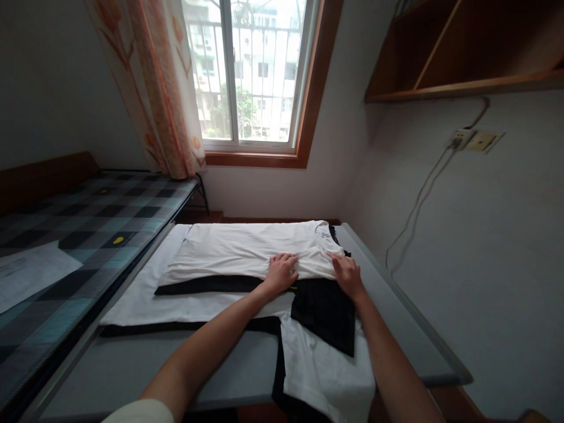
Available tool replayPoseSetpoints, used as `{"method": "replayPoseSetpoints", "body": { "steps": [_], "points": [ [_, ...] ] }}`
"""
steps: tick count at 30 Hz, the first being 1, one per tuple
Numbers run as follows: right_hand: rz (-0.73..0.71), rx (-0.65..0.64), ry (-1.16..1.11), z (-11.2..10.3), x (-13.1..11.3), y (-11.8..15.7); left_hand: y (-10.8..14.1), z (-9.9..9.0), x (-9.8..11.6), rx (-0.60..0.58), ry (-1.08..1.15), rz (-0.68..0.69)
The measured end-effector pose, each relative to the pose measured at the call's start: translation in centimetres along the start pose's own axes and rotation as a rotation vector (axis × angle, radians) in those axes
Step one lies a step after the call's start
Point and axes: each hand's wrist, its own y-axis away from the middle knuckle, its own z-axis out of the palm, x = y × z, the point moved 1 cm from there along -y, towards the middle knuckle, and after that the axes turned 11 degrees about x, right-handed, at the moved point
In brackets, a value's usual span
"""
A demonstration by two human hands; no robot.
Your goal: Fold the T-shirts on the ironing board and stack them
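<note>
Shirt [233, 249], white, topmost: 1 | left hand [282, 272], right hand [348, 274] touching it: 2 | grip: cannot tell

Daylight enters through the window [249, 76], with a pale building [267, 70] beyond it. Left of the window hangs a flowered curtain [154, 88]; lower left of it lies a checked mattress [110, 202]. Right of it, a wooden shelf [462, 84] and sockets [482, 141] sit on the white wall [480, 229]. Below the window stands a grey table [233, 367].
</note>
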Motion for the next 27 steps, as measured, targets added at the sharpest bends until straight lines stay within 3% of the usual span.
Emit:
{"method": "replayPoseSetpoints", "body": {
  "steps": [5, 14, 21, 27],
  "points": [
    [-0.120, -0.132, 0.159, 1.2, -2.2, -0.2, -0.1, 0.1, -0.1, 0.043, 0.077, -0.019],
    [-0.198, -0.104, 0.183, 3.0, -3.0, -0.8, 0.0, -0.6, 0.3, 0.093, 0.013, -0.126],
    [0.052, 0.110, 0.045, 0.7, -0.4, -1.0, 0.2, -0.9, 0.5, 0.094, -0.093, -0.155],
    [0.190, 0.076, -0.102, 0.0, 2.5, -0.5, 0.3, -0.6, 0.4, 0.091, -0.079, -0.100]
  ]
}}
